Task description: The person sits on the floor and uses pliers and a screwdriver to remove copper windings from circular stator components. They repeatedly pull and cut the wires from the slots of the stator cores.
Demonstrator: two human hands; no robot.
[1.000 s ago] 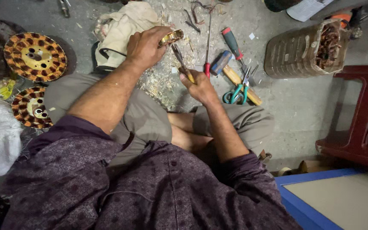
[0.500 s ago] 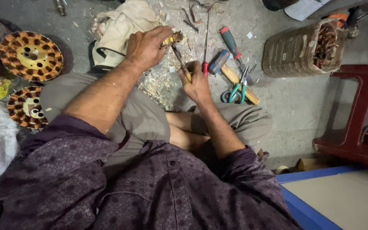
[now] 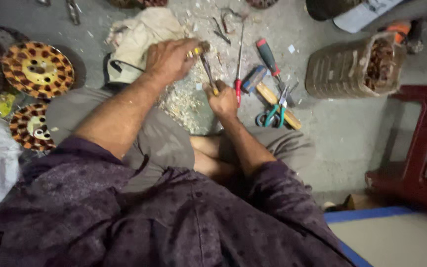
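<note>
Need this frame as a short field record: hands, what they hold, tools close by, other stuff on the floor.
setting: person seated on a grey concrete floor, seen from above
left hand: closed around a small brass-coloured part
right hand: grips a slim tool, tip up against that part
under hands: pile of pale shavings
tools beside right hand: red-handled screwdriver, teal-handled scissors, wooden-handled tool
left side: two orange-brown wound discs
right side: cylindrical wound core, red stool
behind left hand: beige cloth
</note>
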